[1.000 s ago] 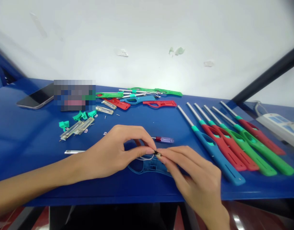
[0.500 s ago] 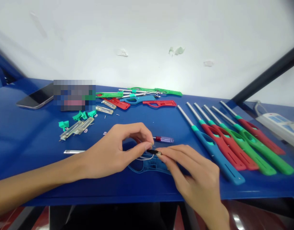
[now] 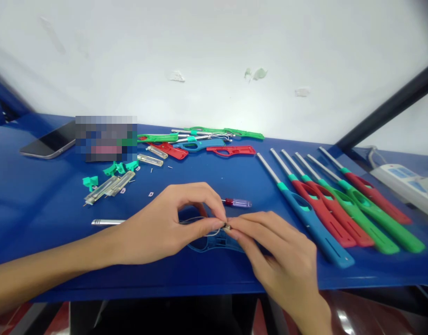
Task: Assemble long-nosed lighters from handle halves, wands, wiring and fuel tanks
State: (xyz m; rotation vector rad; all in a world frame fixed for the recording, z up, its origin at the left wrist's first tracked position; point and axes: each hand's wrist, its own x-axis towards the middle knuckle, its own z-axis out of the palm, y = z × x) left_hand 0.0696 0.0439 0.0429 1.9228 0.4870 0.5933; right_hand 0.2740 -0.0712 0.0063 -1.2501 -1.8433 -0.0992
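Over the near middle of the table, my left hand (image 3: 181, 221) and my right hand (image 3: 287, 249) meet fingertip to fingertip. Both pinch a small black igniter (image 3: 228, 226) with a metallic end, mostly hidden by the fingers. Thin white wires (image 3: 214, 233) run from it beneath my left hand. Directly below lies a blue lighter shell half (image 3: 219, 243), inner side up, partly covered by my hands. A metal lighter tube (image 3: 107, 222) pokes out to the left from under my left wrist. Just beyond my fingertips rests a small screwdriver (image 3: 239, 203) with a clear purple handle.
Several assembled lighters (image 3: 322, 209) lie in a row at right, near a white power strip (image 3: 405, 179). Lighter shells (image 3: 231, 150) are piled at the back. Clear fuel tanks (image 3: 111, 187), green parts (image 3: 90, 182) and a phone (image 3: 50, 139) occupy the left.
My fingertips have closed in on the igniter, so less of it shows. My left hand has shifted slightly right, and the wires now arch higher beside its fingers.
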